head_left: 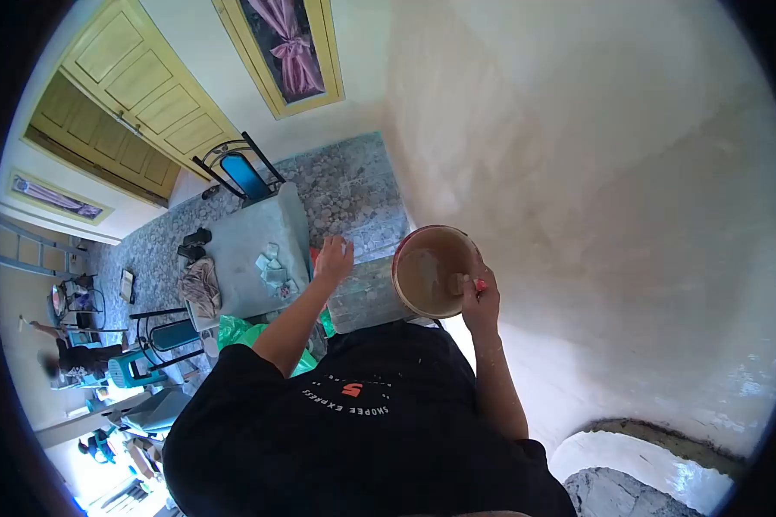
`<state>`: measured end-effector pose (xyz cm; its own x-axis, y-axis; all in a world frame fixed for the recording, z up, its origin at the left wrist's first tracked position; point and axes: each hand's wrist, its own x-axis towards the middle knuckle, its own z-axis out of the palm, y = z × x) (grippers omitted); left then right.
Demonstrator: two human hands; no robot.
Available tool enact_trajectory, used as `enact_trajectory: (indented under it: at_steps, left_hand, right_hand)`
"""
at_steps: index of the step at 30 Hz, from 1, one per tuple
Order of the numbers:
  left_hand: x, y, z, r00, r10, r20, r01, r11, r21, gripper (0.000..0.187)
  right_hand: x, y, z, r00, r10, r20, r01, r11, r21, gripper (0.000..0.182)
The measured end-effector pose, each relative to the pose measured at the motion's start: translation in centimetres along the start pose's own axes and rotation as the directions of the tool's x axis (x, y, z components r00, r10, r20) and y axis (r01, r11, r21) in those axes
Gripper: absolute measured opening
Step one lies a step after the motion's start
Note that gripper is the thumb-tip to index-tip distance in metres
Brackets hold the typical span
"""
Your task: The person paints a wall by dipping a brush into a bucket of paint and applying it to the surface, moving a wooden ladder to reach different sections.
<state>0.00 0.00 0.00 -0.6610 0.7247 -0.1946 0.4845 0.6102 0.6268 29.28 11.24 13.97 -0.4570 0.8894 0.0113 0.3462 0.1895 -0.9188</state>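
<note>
A round bucket point(416, 258) with a reddish rim and a brownish inside stands before me, close to the plastered wall. My right hand point(483, 306) is closed at its right side, around a tool with a red handle and a pale, flat end that looks like a paintbrush point(459, 284). The brush end lies over the bucket's opening. To the left of the bucket, my left hand point(334, 260) hovers above the greyish surface with its fingers apart. I see nothing held in it. An orange-red item beside that hand is mostly hidden by it.
A plastered wall point(578, 172) fills the right. Left of me stand a covered table point(241, 233) with small packets on it, chairs point(243, 175), and green plastic bags point(237, 330). Beyond are a yellow door point(138, 69), a ladder point(34, 250) and another person point(78, 358).
</note>
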Motion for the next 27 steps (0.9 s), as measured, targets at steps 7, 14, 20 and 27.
enact_trajectory:
  at_steps: [7, 14, 20, 27]
  left_hand:
    - [-0.2, 0.3, 0.5, 1.0, 0.01, -0.017, -0.009, 1.0, 0.019, 0.031]
    - [-0.2, 0.7, -0.4, 1.0, 0.002, -0.006, -0.002, 0.998, 0.057, 0.031]
    - [1.3, -3.7, 2.7, 0.983, 0.185, 0.003, -0.182, 0.969, 0.165, 0.031]
    - [0.0, -0.1, -0.1, 1.0, 0.021, -0.003, -0.02, 0.998, 0.061, 0.031]
  right_hand:
    - [0.0, -0.4, -0.3, 0.997, -0.047, -0.055, 0.042, 0.995, -0.086, 0.045]
    - [-0.1, -0.6, 0.0, 0.996, -0.059, -0.064, 0.053, 0.994, -0.091, 0.047]
    - [-0.1, -0.9, 0.0, 0.996, -0.04, -0.077, 0.035, 0.997, -0.066, 0.047]
    - [-0.1, -0.8, 0.1, 0.996, -0.049, -0.077, 0.045, 0.998, -0.048, 0.047]
